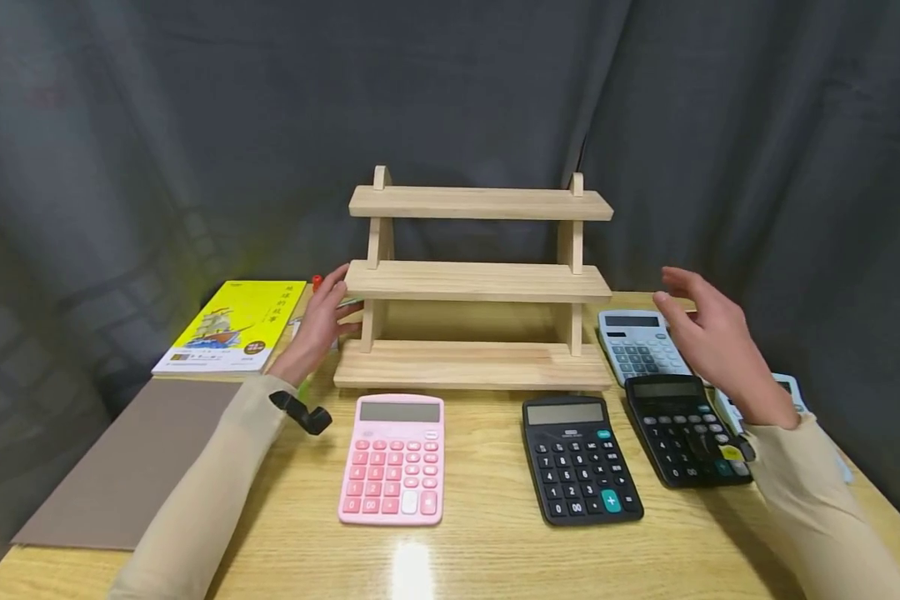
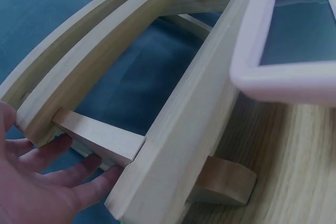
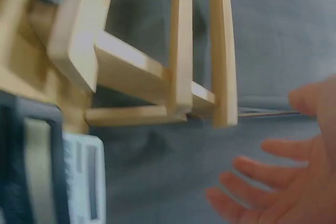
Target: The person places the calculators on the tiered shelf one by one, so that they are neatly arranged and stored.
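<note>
A three-tier wooden display shelf point(image 1: 480, 281) stands at the back of the table. My left hand point(image 1: 320, 321) is at its left end; in the left wrist view the left fingers point(image 2: 79, 179), extended, rest against the side support, with the thumb near the end of the middle board. My right hand point(image 1: 708, 337) hovers right of the shelf, above a light blue calculator point(image 1: 637, 354), fingers spread and holding nothing. In the right wrist view a gap shows between the right fingers point(image 3: 262, 174) and the shelf's end.
A pink calculator point(image 1: 392, 467) and a black calculator point(image 1: 581, 467) lie before the shelf. Another black calculator point(image 1: 667, 417) and a pale blue one point(image 1: 787, 385) lie at right, partly under my right arm. At left are a yellow book point(image 1: 232, 321) and a grey-brown board point(image 1: 120, 458).
</note>
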Demonstrator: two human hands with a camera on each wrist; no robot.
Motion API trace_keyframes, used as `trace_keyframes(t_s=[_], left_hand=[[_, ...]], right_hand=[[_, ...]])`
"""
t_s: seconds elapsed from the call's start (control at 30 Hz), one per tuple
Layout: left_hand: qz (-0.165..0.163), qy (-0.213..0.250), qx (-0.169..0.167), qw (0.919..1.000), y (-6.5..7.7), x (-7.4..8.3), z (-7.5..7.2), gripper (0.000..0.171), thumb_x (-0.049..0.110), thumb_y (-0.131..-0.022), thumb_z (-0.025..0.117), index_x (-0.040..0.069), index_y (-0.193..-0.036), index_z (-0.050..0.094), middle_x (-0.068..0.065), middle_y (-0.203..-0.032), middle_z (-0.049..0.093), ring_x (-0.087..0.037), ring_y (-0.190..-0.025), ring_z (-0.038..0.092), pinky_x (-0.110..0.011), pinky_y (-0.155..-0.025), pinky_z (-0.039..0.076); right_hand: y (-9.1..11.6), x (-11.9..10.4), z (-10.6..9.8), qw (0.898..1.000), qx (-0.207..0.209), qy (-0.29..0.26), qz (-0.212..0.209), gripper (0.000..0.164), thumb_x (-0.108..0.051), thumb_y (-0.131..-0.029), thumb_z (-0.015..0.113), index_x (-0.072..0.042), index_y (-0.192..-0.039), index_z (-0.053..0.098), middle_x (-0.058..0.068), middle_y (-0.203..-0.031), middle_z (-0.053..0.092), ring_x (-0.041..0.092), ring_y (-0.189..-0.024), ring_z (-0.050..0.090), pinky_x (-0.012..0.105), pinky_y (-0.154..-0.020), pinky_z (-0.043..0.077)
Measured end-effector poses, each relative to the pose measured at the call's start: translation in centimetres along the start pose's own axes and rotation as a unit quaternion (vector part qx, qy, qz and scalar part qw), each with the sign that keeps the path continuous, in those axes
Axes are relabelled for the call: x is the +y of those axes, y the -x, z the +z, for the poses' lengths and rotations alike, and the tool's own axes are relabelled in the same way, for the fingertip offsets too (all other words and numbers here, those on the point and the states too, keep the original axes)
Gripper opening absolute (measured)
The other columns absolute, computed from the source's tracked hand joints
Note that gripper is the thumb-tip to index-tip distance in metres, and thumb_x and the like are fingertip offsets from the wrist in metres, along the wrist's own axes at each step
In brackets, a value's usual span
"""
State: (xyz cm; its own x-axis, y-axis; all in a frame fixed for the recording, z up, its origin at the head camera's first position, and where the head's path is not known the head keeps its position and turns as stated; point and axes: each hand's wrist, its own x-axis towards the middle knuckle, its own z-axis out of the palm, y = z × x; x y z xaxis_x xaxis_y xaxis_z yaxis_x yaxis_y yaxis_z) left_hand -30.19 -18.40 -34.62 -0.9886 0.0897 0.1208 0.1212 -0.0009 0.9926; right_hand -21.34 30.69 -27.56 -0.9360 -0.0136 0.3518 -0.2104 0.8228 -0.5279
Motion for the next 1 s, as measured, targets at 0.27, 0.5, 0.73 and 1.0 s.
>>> trace_keyframes(t_s=[0.27,0.5,0.73,1.0], left_hand=[[-0.001,-0.003,-0.008,1.0,-0.1,-0.3,0.5,0.055,0.034,-0.112,0.031,0.021,-0.163,0.018,-0.018,-0.161,0.03,-0.042,-0.14,0.04,-0.06,-0.111,0.035],[-0.003,-0.013,-0.005,0.9999,0.0,0.0,0.4,0.056,0.036,-0.111,0.032,0.022,-0.163,0.017,-0.017,-0.161,0.029,-0.042,-0.14,0.039,-0.06,-0.111,0.035],[-0.007,-0.001,0.001,1.0,0.0,0.4,-0.1,0.056,0.035,-0.111,0.032,0.022,-0.163,0.018,-0.018,-0.161,0.03,-0.042,-0.14,0.041,-0.06,-0.111,0.035],[-0.002,0.005,-0.003,1.0,0.0,0.1,0.0,0.056,0.034,-0.111,0.032,0.021,-0.164,0.017,-0.019,-0.161,0.028,-0.044,-0.14,0.038,-0.061,-0.111,0.033]], right_hand=[[3.6,1.2,0.0,0.998,-0.013,-0.002,0.061,0.075,-0.048,-0.104,0.05,0.003,-0.155,0.028,0.035,-0.148,0.036,0.054,-0.128,0.04,0.072,-0.098,0.039],[7.6,2.6,0.7,0.995,-0.037,0.04,0.087,0.09,-0.05,-0.097,0.064,0.01,-0.152,0.026,0.04,-0.141,0.036,0.059,-0.12,0.042,0.072,-0.089,0.042],[9.9,4.5,1.6,0.986,-0.082,0.079,0.121,0.111,-0.057,-0.089,0.071,0.021,-0.148,0.019,0.048,-0.139,0.032,0.064,-0.122,0.036,0.075,-0.091,0.037],[11.2,6.2,3.0,0.985,-0.097,0.086,0.109,0.118,-0.053,-0.078,0.083,0.026,-0.142,0.024,0.047,-0.125,0.042,0.058,-0.11,0.046,0.07,-0.086,0.043]])
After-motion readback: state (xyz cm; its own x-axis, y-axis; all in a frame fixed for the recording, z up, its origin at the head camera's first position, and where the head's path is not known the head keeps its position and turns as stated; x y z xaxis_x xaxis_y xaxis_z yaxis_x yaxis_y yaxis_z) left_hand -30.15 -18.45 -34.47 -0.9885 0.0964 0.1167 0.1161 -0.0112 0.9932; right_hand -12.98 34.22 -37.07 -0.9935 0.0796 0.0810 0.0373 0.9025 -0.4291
